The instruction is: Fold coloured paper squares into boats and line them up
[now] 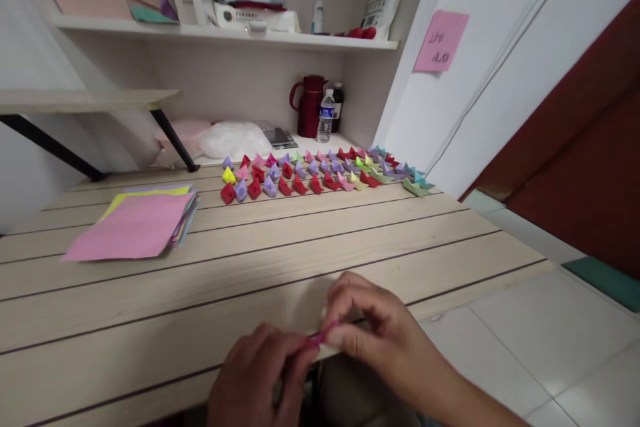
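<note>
A small folded piece of magenta paper (317, 339) is pinched between both hands at the table's near edge. My left hand (267, 370) grips its left end between thumb and fingers. On the other end, my right hand (365, 317) closes thumb and forefinger. Most of the paper is hidden by the fingers, so its folded shape is unclear. Farther back on the table stand rows of small folded paper boats (315, 184) in red, purple, pink, yellow and green. To the left lies a stack of coloured paper sheets (133, 223), pink on top.
The striped wooden table (240, 267) ends at right above a tiled floor (540, 333). Behind the boats are a dark red jug (311, 107), a water bottle (326, 117) and a white plastic bag (235, 140). A small raised stand (90, 101) is at left, below a loaded shelf (240, 38).
</note>
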The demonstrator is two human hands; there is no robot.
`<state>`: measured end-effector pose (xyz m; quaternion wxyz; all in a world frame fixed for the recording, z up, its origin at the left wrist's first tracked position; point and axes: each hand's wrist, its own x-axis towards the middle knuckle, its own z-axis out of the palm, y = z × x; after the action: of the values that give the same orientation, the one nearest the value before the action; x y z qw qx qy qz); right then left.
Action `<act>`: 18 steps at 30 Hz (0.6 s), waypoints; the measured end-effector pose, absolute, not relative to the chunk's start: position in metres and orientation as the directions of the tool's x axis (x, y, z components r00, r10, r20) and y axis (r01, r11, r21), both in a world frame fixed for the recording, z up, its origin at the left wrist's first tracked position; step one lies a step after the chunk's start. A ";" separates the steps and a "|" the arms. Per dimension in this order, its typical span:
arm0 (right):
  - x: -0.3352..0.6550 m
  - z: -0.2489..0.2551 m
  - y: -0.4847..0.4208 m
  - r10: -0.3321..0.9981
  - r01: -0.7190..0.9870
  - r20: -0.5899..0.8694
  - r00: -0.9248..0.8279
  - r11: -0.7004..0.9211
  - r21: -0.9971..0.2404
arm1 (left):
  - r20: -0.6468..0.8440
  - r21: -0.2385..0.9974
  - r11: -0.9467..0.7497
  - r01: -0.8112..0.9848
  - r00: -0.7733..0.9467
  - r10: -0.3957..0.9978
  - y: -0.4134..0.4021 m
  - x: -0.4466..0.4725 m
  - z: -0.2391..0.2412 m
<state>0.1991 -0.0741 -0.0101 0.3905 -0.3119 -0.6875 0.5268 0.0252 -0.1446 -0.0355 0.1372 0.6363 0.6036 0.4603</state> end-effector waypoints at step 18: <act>0.124 -0.002 0.060 0.844 -0.353 -0.069 -0.532 -0.295 -0.888 | -0.089 0.930 0.017 -0.367 -0.179 0.980 0.022 -0.002 -0.017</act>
<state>0.1244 0.0601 -0.0020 0.3964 -0.2776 -0.4423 0.7551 -0.0020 0.0219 -0.0166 0.5467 0.3343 0.4581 0.6161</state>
